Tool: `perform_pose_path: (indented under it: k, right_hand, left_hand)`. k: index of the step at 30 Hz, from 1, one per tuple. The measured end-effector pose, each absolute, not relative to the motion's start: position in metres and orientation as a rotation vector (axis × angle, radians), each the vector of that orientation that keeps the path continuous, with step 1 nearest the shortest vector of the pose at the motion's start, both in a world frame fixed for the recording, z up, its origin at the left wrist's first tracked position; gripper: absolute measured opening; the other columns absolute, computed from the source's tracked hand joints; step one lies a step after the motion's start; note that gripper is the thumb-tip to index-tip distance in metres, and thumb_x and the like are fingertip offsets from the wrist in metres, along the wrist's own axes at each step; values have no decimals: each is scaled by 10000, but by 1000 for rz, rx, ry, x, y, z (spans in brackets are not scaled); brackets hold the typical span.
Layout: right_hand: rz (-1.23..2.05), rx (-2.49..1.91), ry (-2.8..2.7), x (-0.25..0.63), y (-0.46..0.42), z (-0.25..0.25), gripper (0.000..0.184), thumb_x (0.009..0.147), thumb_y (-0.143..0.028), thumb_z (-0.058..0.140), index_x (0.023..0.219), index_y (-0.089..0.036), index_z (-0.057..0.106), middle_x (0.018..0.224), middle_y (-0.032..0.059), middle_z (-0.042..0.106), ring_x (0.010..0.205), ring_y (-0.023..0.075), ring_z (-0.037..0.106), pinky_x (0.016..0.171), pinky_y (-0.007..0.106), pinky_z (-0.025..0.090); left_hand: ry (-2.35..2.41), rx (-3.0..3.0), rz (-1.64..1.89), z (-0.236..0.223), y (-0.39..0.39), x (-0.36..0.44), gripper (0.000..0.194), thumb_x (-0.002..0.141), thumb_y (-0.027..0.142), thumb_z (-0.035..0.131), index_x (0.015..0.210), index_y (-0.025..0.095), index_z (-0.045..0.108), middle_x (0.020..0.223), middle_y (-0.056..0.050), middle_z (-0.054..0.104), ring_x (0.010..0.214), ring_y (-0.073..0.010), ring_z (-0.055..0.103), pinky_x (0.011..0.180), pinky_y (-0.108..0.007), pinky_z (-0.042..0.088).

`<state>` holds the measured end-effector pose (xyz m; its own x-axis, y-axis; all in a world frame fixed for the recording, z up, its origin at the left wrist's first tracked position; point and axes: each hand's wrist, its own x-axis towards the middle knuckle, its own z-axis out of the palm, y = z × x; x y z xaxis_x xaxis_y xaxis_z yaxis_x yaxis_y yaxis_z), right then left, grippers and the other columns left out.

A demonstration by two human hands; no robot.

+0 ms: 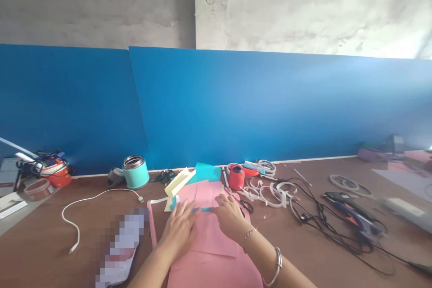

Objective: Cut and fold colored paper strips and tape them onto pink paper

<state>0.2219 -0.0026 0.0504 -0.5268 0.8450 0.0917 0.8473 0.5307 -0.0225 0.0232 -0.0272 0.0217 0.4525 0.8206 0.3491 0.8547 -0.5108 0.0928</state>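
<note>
Sheets of pink paper (pixel 212 234) lie stacked on the table in front of me, some overlapping. Across them runs a narrow blue strip (pixel 205 209), between my two hands. My left hand (pixel 180 229) rests flat on the pink paper with its fingers spread, over the strip's left end. On the strip's right side, my right hand (pixel 231 218) has its fingers bent and drawn together at the paper; its fingertips are partly hidden. Just beyond my left hand stands a folded pale yellow paper (pixel 180 183). A teal sheet (pixel 207 172) lies behind the pink ones.
A mint-green jar (pixel 135 173) and a white cable (pixel 97 196) are on the left, near a pixelated phone-like object (pixel 123 249). A red spool-like object (pixel 236 177), white strip loops (pixel 270 195) and black cords (pixel 320 229) occupy the right. A blue partition (pixel 236 108) stands behind.
</note>
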Motion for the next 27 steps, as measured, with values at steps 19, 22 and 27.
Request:
perform_pose_path:
  k: [19, 22, 27]
  right_hand:
    - [84, -1592, -2213, 224, 5, 27, 226, 752, -59, 432, 816, -201, 597, 895, 53, 616, 910, 196, 534, 775, 284, 359]
    - [122, -1523, -2079, 222, 1, 29, 204, 788, -73, 407, 809, -202, 565, 846, 37, 625, 845, 165, 555, 733, 256, 373]
    - [280, -1418, -1963, 218, -8, 34, 129, 800, -145, 435, 778, -200, 549, 772, 11, 623, 732, 144, 552, 640, 234, 363]
  left_hand:
    - [-2394, -2243, -1738, 29, -14, 34, 137, 722, 327, 543, 684, 204, 496, 606, 27, 552, 558, -136, 566, 517, -227, 419]
    - [-2810, -2349, -1879, 41, -17, 52, 355, 693, 508, 583, 789, 167, 567, 643, 1, 598, 400, -105, 496, 357, -216, 342]
    - [-2652, -2253, -2490, 55, -12, 78, 422, 639, 556, 639, 718, 144, 590, 739, -40, 638, 487, -88, 517, 432, -200, 359]
